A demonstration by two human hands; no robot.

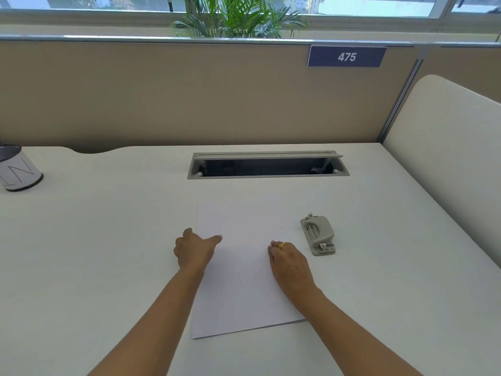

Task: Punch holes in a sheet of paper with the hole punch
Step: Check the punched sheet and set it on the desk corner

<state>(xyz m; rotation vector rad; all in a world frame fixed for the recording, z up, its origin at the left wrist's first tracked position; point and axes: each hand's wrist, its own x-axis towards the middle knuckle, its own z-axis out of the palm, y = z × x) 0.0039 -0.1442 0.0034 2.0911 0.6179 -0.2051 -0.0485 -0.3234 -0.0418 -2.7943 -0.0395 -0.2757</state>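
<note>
A white sheet of paper point(241, 280) lies flat on the desk in front of me. My left hand point(193, 251) is at its left edge, with the thumb on top of the sheet and the fingers curled at the edge, pinching it. My right hand point(291, 264), with a gold ring, rests on the sheet's right edge. Its fingers are curled down and its thumb is hidden, so its grip is unclear. The grey hole punch point(318, 234) stands on the desk just right of the paper, a short way beyond my right hand and untouched.
The white desk point(108, 253) has an open cable tray point(267, 164) behind the paper. A white-and-black cup point(19, 169) stands at the far left. A beige partition point(189, 99) closes the back and a cream side panel point(447, 158) rises on the right.
</note>
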